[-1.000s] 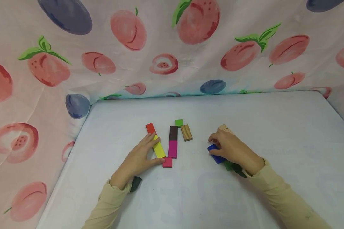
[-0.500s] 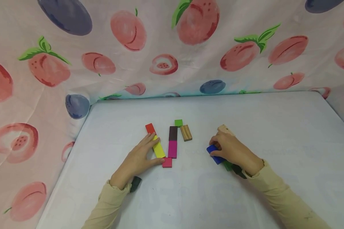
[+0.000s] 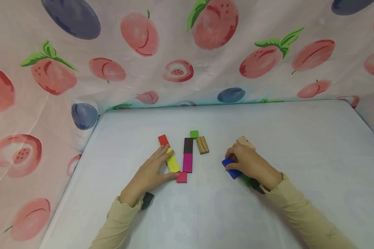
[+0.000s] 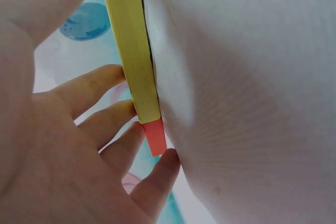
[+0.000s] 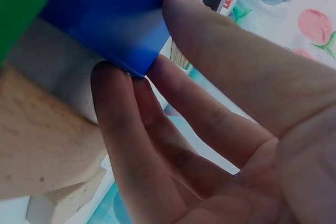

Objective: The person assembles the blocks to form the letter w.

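My left hand (image 3: 149, 173) lies spread along a yellow block (image 3: 173, 163), its fingertips touching the side. The thumb reaches the pink block (image 3: 181, 177) at the near end, and a red block (image 3: 163, 139) sits at the far end. In the left wrist view the fingers look relaxed beside the yellow block (image 4: 132, 51) and the red block (image 4: 155, 137). My right hand (image 3: 252, 162) pinches a blue block (image 3: 232, 168) between thumb and fingers. Up close, the blue block (image 5: 115, 19) adjoins a green block (image 5: 16, 9) and overlaps a pale wooden piece (image 5: 47, 135).
Between the hands, a dark brown block (image 3: 188, 145) and a magenta block (image 3: 187, 163) form a line. A small green block (image 3: 194, 134) and a grooved wooden block (image 3: 202, 145) lie beside it. Past the right hand sits a pale wooden block (image 3: 245, 141). Fruit-print cloth rises behind the white table (image 3: 212, 218).
My right hand has shifted slightly left with the blue block, drawing it a little away from the green block beneath the hand. The left hand and the lined-up blocks stay in place.
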The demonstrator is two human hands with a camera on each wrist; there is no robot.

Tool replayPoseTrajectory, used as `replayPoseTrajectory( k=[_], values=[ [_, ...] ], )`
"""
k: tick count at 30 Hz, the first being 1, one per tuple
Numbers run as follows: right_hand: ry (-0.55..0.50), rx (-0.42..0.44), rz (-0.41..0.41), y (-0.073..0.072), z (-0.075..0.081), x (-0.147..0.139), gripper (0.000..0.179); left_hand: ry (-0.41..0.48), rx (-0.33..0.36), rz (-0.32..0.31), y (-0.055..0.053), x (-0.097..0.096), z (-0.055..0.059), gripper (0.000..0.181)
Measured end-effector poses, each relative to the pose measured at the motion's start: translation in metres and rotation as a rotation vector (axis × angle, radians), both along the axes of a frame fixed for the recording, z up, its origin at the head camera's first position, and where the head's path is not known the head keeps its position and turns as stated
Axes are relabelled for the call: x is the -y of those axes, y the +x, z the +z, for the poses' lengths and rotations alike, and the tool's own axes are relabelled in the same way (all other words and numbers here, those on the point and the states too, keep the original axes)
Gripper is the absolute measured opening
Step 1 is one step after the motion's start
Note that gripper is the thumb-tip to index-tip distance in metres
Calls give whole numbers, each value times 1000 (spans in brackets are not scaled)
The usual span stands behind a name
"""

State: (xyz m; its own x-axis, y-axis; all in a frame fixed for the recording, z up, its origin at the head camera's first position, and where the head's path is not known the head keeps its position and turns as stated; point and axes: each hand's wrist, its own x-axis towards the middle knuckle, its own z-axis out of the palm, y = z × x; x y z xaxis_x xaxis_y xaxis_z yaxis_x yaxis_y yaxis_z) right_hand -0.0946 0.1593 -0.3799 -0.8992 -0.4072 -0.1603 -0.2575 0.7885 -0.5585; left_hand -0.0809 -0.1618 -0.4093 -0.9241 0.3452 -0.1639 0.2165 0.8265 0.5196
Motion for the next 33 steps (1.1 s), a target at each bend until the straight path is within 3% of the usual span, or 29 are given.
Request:
replayPoseTrajectory(
  k=[18,33],
  values=[
    [-11,65,-34,-10,-5,15,29,-9,-7,-3,0,-4,3,83],
    [-40,21,-45,-14,-12,27,28,-15,-10,-1,0,-2,1,84]
  ],
)
